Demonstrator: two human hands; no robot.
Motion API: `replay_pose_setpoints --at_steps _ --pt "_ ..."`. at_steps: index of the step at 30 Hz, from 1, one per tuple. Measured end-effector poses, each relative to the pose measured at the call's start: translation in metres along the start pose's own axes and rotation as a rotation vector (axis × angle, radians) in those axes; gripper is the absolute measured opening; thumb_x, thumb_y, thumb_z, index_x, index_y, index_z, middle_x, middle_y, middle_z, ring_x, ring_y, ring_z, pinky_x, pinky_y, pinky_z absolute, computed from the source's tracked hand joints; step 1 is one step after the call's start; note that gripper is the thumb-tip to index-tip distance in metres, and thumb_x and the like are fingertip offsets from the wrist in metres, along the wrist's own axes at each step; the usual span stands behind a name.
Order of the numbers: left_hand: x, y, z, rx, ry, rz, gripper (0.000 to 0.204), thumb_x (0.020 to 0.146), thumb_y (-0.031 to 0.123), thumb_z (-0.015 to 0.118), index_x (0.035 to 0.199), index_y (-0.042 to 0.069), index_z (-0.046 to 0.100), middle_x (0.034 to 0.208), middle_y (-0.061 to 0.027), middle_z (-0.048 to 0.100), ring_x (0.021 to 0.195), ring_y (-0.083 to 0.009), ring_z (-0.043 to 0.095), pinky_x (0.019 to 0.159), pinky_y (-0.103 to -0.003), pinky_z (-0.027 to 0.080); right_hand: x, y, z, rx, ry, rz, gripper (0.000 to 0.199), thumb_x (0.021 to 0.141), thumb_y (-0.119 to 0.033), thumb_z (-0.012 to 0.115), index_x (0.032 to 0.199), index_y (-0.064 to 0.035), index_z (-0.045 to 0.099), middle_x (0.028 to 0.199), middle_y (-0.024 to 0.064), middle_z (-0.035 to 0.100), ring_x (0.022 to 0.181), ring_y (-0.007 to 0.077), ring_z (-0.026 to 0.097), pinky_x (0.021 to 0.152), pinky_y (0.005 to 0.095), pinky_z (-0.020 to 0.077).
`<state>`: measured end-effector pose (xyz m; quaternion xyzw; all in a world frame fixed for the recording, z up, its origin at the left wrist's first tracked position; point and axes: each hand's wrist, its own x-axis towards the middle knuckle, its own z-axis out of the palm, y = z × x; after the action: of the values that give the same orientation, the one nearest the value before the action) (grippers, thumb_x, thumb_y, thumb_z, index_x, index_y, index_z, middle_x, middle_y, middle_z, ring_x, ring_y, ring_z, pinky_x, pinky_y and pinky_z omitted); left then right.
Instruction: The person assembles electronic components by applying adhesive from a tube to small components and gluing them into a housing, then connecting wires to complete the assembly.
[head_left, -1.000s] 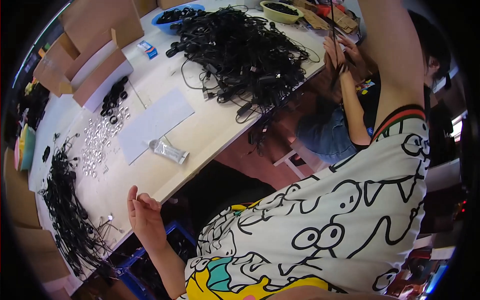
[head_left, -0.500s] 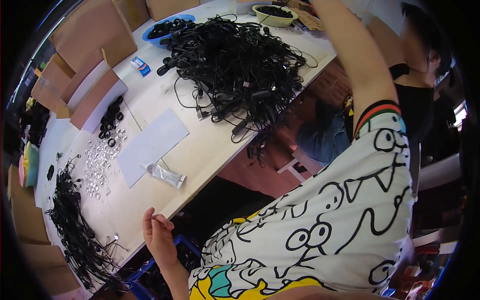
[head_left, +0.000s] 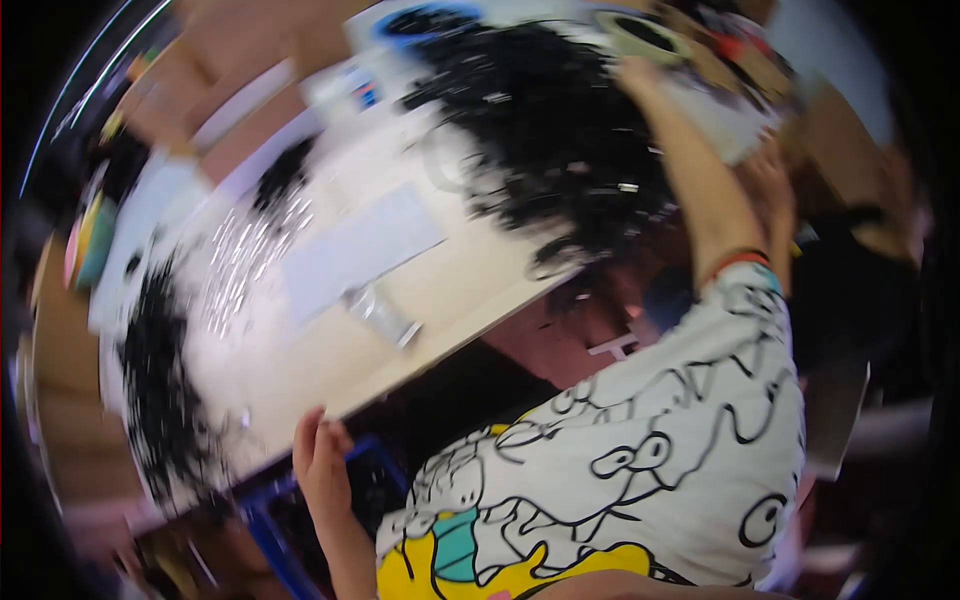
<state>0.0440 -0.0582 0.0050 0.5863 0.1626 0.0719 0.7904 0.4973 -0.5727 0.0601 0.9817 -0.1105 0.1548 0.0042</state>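
Note:
My left hand [head_left: 322,450] is raised by the table's front edge. Its fingers are loosely bent and apart, and nothing shows in them. My right arm stretches far across to the back right, where my right hand [head_left: 634,72] is at the far right side of a big heap of black cables [head_left: 550,130]. A pale yellow bowl [head_left: 685,45] with dark contents stands just beyond that hand. Blur hides its fingers. On the table, a silvery tube [head_left: 385,318] lies at the near edge of a pale flat sheet [head_left: 360,250].
Left of the sheet are scattered small clear pieces [head_left: 250,255] and black rings [head_left: 285,175]. A bundle of black cables [head_left: 160,370] lies at the table's left end. Behind are a blue bowl [head_left: 385,28], a small blue-white box [head_left: 362,88] and cardboard boxes [head_left: 180,85]. Another person's hand [head_left: 768,175] is at right.
My head has turned, so the table has shifted right and down in view and blurred. My right hand has come into view by the cable heap. My left hand stays by the edge.

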Motion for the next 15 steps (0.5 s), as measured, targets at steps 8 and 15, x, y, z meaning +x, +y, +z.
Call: replay_pose_setpoints --at_steps 8,15 --pt "0.026 0.037 -0.042 0.422 0.008 0.127 0.020 0.084 0.012 0.053 0.102 0.002 0.055 0.080 0.0005 0.055 0.069 -0.0065 0.048 0.062 -0.018 0.040 -0.133 -0.113 -0.090 1.139 0.136 -0.557 0.025 0.088 -0.008 0.044 0.110 -0.0028 0.055 0.112 0.0056 0.055 0.107 0.0133 0.048 0.094 0.0238 0.0330" --pt "0.077 0.077 -0.199 0.671 0.758 0.592 0.018 0.081 0.005 0.052 0.098 0.001 0.057 0.077 -0.0037 0.057 0.066 -0.0090 0.051 0.060 -0.022 0.042 -0.374 -0.305 -0.118 1.189 -0.537 -1.562 0.030 0.065 0.011 0.048 0.087 -0.0041 0.060 0.088 0.0115 0.058 0.083 0.0269 0.056 0.073 0.0320 0.0453"
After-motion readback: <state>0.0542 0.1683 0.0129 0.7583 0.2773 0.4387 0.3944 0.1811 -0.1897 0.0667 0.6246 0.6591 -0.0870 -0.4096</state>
